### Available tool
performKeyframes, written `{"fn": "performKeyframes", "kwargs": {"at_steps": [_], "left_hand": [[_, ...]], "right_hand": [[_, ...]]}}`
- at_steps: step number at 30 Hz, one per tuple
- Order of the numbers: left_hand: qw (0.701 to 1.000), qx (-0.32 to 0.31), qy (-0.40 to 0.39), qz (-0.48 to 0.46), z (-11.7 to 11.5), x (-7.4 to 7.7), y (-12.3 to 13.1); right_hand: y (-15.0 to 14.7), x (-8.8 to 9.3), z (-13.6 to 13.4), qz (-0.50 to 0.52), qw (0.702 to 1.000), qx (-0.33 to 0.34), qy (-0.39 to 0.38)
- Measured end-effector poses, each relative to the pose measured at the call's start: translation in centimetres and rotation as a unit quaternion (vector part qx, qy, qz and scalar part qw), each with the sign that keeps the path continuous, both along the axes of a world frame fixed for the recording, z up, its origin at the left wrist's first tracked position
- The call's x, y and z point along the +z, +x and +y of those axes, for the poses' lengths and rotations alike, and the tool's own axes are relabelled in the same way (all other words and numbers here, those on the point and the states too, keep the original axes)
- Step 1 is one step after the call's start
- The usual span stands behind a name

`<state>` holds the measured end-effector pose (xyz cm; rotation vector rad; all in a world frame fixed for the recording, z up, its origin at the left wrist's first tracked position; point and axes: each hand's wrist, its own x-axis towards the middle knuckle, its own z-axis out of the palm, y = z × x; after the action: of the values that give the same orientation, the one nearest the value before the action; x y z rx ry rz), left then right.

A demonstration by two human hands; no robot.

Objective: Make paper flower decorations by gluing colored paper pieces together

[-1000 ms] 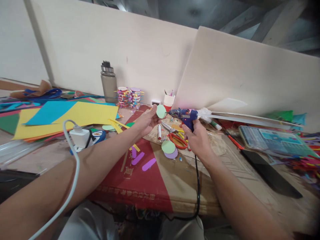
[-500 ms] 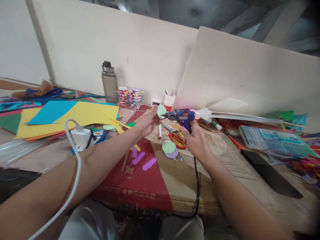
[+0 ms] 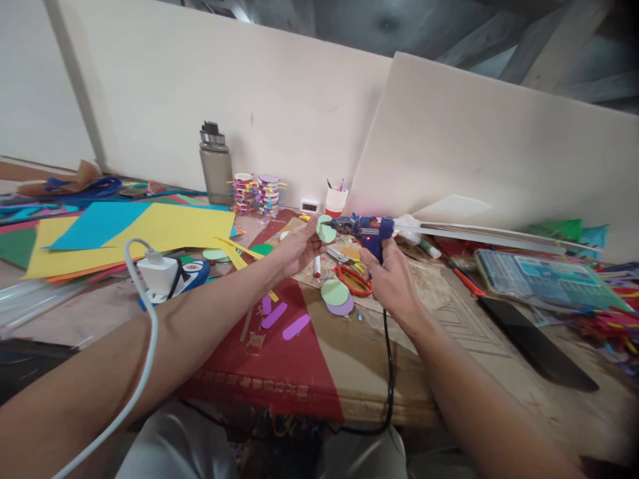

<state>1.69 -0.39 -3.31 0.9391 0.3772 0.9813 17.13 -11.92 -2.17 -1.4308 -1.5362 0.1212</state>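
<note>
My left hand (image 3: 298, 249) pinches a small light green paper circle (image 3: 325, 229) and holds it up over the table. My right hand (image 3: 392, 274) is wrapped round the handle of a blue hot glue gun (image 3: 367, 229), whose nozzle points left and touches the circle. The gun's black cord (image 3: 387, 359) hangs down over the table's front edge. Below the hands lie a green circle on a purple one (image 3: 337, 296), orange-handled scissors (image 3: 354, 279) and purple paper strips (image 3: 284, 319).
Yellow and blue paper sheets (image 3: 130, 233) lie at the left near a white charger (image 3: 157, 274) with its cable. A grey bottle (image 3: 215, 166), stacked paper pieces (image 3: 257, 193) and a cup (image 3: 335, 199) stand at the back. A black phone (image 3: 536, 346) lies at the right.
The glue gun's nozzle has moved left and met the green circle. Both hands have shifted slightly, with the circle tilted lower.
</note>
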Motion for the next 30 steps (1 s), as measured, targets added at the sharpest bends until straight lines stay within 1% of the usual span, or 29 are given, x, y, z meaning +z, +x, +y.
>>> {"fn": "performKeyframes", "kwargs": {"at_steps": [3, 7, 12, 15, 18, 21, 27, 30], "left_hand": [[1.0, 0.007, -0.003, 0.001, 0.2, 0.1, -0.2], [1.0, 0.01, -0.005, -0.006, 0.6, 0.3, -0.4], [0.999, 0.023, -0.019, -0.024, 0.7, 0.5, -0.4], [0.999, 0.024, -0.026, -0.018, 0.7, 0.5, -0.4], [0.999, 0.017, -0.028, -0.008, 0.5, 0.3, -0.3], [1.0, 0.008, -0.028, 0.0, 0.4, 0.0, -0.2], [1.0, -0.019, -0.004, 0.023, 0.2, -0.4, 0.0], [1.0, -0.018, 0.005, 0.022, 0.4, -0.5, 0.0]], "right_hand": [[-0.1, 0.0, 0.0, -0.001, 1.0, 0.013, -0.01], [-0.2, 0.1, -0.1, -0.018, 1.0, 0.009, -0.018], [0.2, -0.1, 0.1, -0.016, 1.0, 0.006, 0.012], [0.5, -0.2, 0.3, -0.008, 1.0, -0.007, 0.005], [0.5, -0.2, 0.3, 0.003, 1.0, -0.015, -0.007], [0.4, -0.1, 0.2, 0.001, 1.0, -0.012, -0.002], [0.5, 0.1, 0.1, 0.004, 1.0, -0.02, 0.009], [0.7, 0.1, 0.2, 0.006, 1.0, -0.029, 0.007]]}}
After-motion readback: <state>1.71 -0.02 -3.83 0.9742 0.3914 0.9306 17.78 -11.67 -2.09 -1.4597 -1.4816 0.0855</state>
